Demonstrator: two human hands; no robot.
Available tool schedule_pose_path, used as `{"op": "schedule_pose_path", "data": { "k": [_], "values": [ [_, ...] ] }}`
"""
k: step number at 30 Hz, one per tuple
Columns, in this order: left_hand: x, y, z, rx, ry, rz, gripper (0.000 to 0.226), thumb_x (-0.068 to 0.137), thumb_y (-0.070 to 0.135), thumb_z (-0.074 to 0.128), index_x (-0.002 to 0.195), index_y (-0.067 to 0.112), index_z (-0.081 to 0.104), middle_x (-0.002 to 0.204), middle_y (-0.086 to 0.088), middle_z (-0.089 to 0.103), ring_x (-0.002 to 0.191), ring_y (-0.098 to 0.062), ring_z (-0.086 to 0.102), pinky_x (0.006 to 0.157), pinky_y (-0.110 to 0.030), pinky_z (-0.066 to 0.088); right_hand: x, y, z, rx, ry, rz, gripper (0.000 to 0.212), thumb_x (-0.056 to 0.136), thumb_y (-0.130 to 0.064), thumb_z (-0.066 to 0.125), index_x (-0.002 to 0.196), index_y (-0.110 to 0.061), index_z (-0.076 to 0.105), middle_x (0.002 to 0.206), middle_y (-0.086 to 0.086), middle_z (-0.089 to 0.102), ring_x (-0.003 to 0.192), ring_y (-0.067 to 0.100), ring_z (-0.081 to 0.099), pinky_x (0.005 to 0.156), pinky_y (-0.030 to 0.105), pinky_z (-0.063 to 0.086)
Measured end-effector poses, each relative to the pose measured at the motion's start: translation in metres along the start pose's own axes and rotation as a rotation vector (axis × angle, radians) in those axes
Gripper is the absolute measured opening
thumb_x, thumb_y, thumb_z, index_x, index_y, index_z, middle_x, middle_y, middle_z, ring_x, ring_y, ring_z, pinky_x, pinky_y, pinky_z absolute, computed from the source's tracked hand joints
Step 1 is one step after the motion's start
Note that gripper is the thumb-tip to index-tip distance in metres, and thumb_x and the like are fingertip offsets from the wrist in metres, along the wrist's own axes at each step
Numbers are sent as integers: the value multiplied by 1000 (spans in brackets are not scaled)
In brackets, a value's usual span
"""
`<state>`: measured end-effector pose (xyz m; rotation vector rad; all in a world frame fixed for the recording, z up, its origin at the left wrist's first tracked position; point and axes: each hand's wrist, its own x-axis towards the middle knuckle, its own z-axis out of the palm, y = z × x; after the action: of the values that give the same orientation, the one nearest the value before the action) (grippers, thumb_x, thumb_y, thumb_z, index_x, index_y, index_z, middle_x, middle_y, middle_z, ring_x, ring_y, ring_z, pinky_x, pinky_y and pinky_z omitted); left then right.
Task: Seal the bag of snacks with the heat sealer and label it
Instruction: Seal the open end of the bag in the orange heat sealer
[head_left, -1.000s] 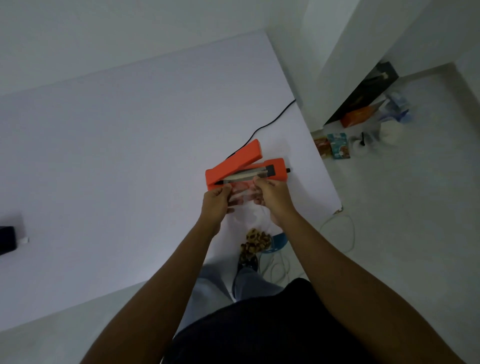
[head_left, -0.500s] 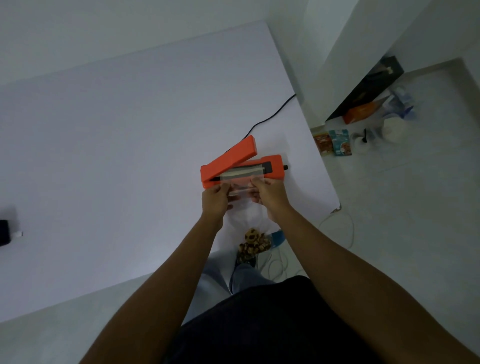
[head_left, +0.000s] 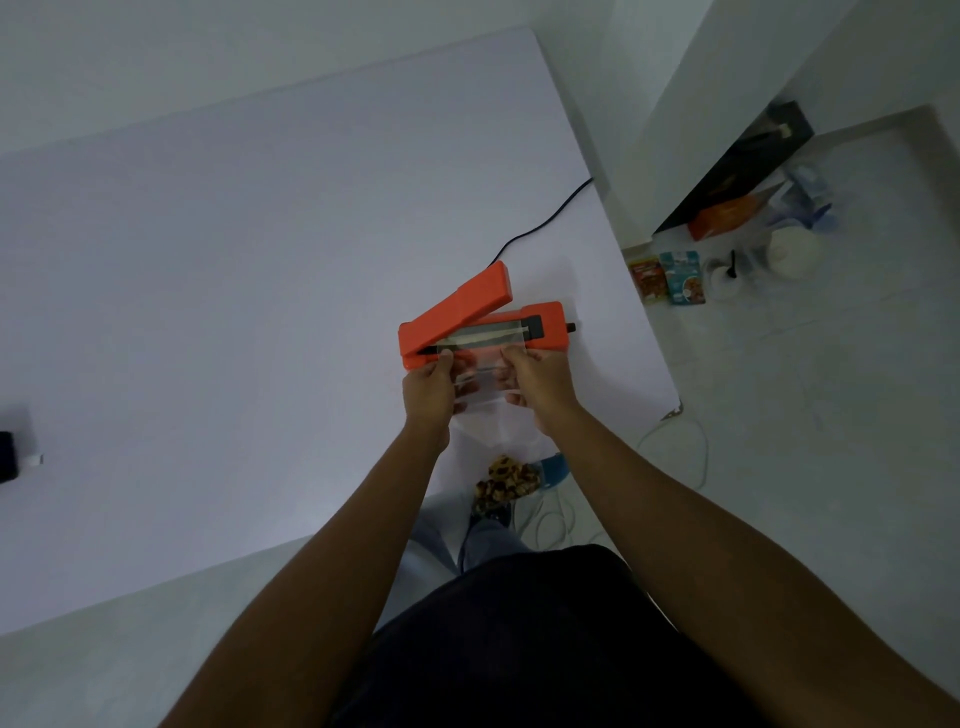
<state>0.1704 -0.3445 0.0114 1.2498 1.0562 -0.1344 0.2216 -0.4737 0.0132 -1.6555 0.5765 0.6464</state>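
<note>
Nearest the camera, a dark garment fills the bottom of the view, and two bare forearms are extended forward and up from it toward the middle of a white table (head_left: 260, 234).

Just beyond the table's near edge, a clump of brown snacks (head_left: 506, 480) is seen hanging at the bottom of a clear plastic bag (head_left: 485, 387). The bag is stretched away from the body, its closed bottom low and near, its open mouth far.

Farther on, the bag is gripped near its mouth by both hands. The left hand (head_left: 428, 389) is closed on the left edge, the right hand (head_left: 540, 382) on the right edge, thumbs on top, and the film is pulled flat between them. Both hands are about equally near the sealer.

Directly beyond the hands, touching the bag's mouth, the orange heat sealer (head_left: 483, 322) is set with its long axis across the view, at right angles to the bag's length. Its upper arm is raised, hinged at the left end, and the mouth of the bag is laid across the sealing strip. The arm appears not yet pressed down.

Beyond the sealer, a black cord (head_left: 540, 223) is run off the table's far right edge.
</note>
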Motion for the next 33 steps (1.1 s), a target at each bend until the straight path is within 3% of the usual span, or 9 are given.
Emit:
{"op": "schedule_pose_path", "data": {
  "k": [3,12,18,26,33],
  "values": [
    [-2,0,0,1,2,-13,30,100,36,52,107,9,66,99,-7,74,81,-22,74,68,-36,58,0,1,1,-5,4,4,12,89,-27,66,84,-18,71,85,8,76,78,24,74,60,31,57],
    [-4,1,1,-10,21,-17,28,101,31,51,110,8,65,97,-3,73,83,-19,72,63,-30,53,1,4,2,-5,17,-10,12,90,-27,67,86,-17,72,84,8,77,79,25,74,58,29,54],
    [-2,0,1,-10,32,-27,21,100,30,54,103,13,65,94,-2,72,84,-22,73,64,-32,54,1,4,3,-15,30,-19,11,90,-27,67,85,-19,71,86,10,77,81,27,75,57,30,55],
    [1,-2,-1,-14,20,-48,22,100,30,53,100,11,65,93,-3,73,83,-21,74,70,-36,57,-1,3,2,10,26,-25,12,90,-27,68,82,-19,72,81,8,76,69,20,72,59,31,56],
    [-1,-3,2,-57,55,-42,17,100,27,55,93,17,67,91,-4,74,78,-19,73,72,-36,56,-3,7,-2,45,28,-26,15,91,-31,68,90,-17,73,85,9,77,74,21,73,61,31,56]
  ]
}}
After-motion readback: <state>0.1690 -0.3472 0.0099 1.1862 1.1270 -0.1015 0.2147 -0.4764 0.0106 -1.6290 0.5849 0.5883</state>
